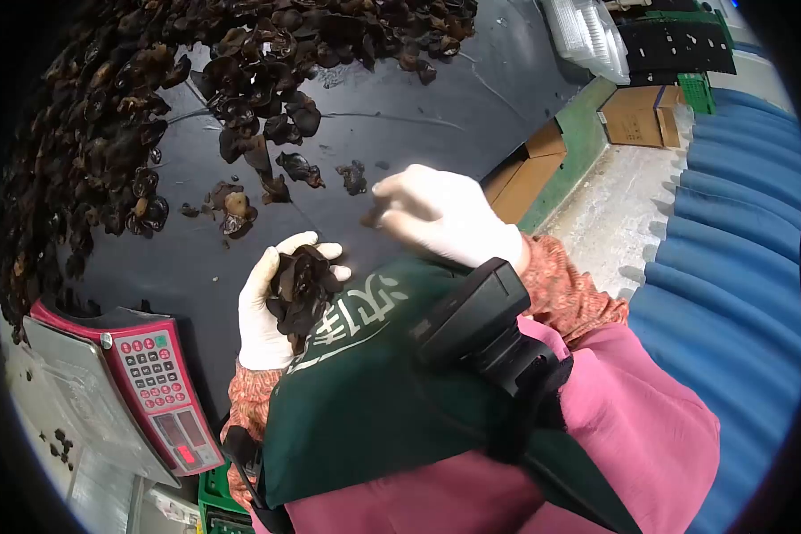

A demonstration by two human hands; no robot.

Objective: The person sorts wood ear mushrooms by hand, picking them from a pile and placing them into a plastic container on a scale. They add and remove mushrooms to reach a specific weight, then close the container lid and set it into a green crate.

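My left hand [271, 303], in a white glove, is cupped round a clump of dark wood ear fungus [304, 289] in front of the green apron [374, 383]. My right hand [432, 212], also white-gloved, is over the dark table [392, 98] with fingers curled; a small dark blurred piece shows at its fingertips, too unclear to name. Loose pieces of fungus [300, 168] lie on the table left of my right hand, and a large pile of them [107, 116] spreads across the far left.
A pink-edged scale [160, 374] with a keypad stands at the lower left. Cardboard boxes [636, 116] and stacked clear plastic trays [587, 36] are at the upper right. Blue corrugated sheeting [739, 267] runs down the right side.
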